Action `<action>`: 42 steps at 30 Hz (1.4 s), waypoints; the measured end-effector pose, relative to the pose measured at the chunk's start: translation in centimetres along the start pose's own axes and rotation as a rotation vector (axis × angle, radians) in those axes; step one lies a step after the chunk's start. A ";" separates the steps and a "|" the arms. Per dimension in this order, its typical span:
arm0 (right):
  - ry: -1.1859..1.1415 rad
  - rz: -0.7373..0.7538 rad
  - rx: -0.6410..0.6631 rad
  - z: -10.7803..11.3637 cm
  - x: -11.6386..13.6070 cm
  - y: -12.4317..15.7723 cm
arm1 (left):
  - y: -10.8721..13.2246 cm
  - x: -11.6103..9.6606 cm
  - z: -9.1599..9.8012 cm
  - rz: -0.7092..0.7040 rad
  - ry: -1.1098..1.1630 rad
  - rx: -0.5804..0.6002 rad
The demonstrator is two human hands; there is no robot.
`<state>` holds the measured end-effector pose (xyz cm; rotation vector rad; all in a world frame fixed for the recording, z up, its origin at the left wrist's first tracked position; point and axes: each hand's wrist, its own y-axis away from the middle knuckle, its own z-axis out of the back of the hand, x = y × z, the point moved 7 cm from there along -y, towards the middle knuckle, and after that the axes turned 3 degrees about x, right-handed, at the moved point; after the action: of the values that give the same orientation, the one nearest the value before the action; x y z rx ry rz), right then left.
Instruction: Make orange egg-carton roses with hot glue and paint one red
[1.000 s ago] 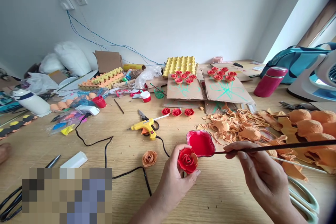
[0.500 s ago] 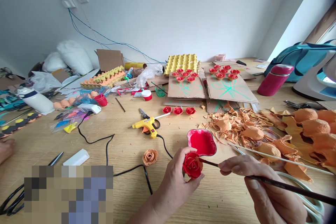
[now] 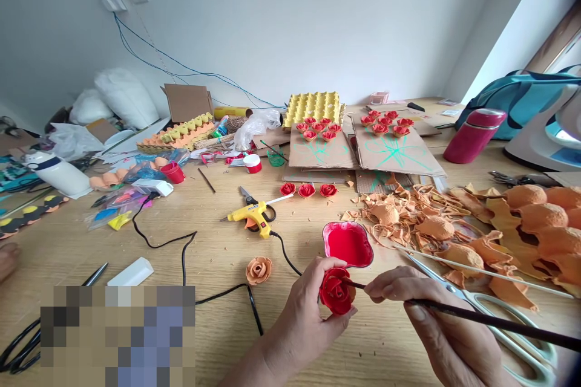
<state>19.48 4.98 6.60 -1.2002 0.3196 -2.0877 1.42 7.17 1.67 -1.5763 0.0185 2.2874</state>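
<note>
My left hand (image 3: 304, 308) is wrapped round a red paper rose (image 3: 336, 291), its fingers at the flower's left and lower edges. Between the fingers of my right hand (image 3: 436, 314) is a dark thin brush (image 3: 494, 323), its tip against the rose's petals. Just behind the rose lies a dish of red paint (image 3: 347, 244). An unpainted orange rose (image 3: 259, 270) rests on the table to the left. Three red roses (image 3: 306, 190) stand in a row farther back, near a yellow glue gun (image 3: 249, 216).
Orange scraps (image 3: 408, 217) and egg-carton pieces (image 3: 540, 217) cover the right side. Scissors (image 3: 494, 308) lie beneath my right hand. Cardboard sheets (image 3: 390, 148) bear more red roses. A black cable (image 3: 185, 254) crosses the left. Another person's hand (image 3: 8, 260) is at the left edge.
My right hand has moved left, bringing the brush tip farther over the rose. The rose has shifted slightly right and down and turned a little in my left hand. More of the scissors shows.
</note>
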 end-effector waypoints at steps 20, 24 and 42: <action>0.045 0.006 -0.016 0.0 0.0 -0.3 | 0.0 -0.1 -0.2 -0.005 -0.030 0.036; 0.084 0.022 -0.012 0.2 -0.3 -0.1 | 0.0 0.0 -0.2 -0.012 -0.044 0.019; 0.030 0.052 -0.028 0.4 -0.2 0.1 | -0.1 0.4 -0.1 0.022 -0.053 -0.019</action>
<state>19.92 5.11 6.57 -1.1650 0.3909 -2.0644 1.45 7.38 1.32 -1.5317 0.0015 2.3521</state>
